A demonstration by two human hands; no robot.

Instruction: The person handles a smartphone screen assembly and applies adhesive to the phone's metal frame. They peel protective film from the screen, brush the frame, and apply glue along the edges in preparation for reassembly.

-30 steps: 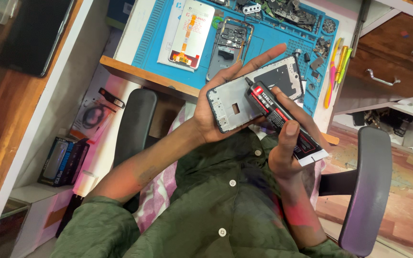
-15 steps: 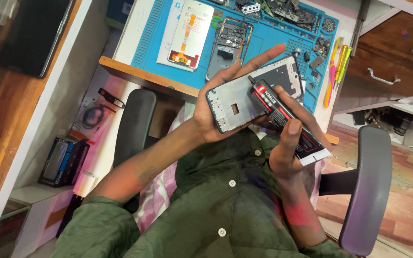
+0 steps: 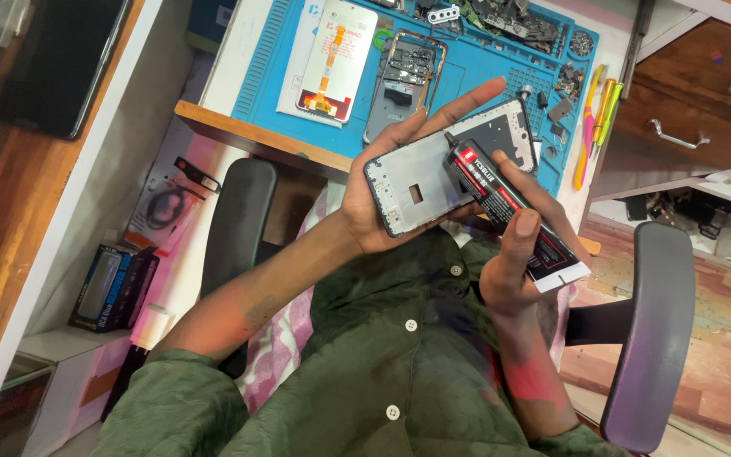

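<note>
My left hand [image 3: 378, 199] holds a white phone frame [image 3: 425, 182] with its inner side up, fingers spread behind it. My right hand [image 3: 518, 271] grips a black glue tube [image 3: 509, 207] with a red label, and the tube's nozzle rests on the upper edge of the frame. Both hands hover in front of my chest, just off the desk's front edge. On the blue work mat [image 3: 475, 68] beyond lie a white display panel [image 3: 332, 55] with an orange flex cable and an opened phone body [image 3: 403, 80].
Small phone parts and screws [image 3: 564, 80] lie on the mat's right side, with pink, orange and green pry tools [image 3: 596, 118] beside it. Wooden drawers [image 3: 687, 110] stand at the right. Black chair armrests [image 3: 645, 330] flank me. Boxes [image 3: 112, 283] sit on a low shelf at the left.
The tube's nozzle has slid slightly along the frame's edge; both hands otherwise keep their grip and place.
</note>
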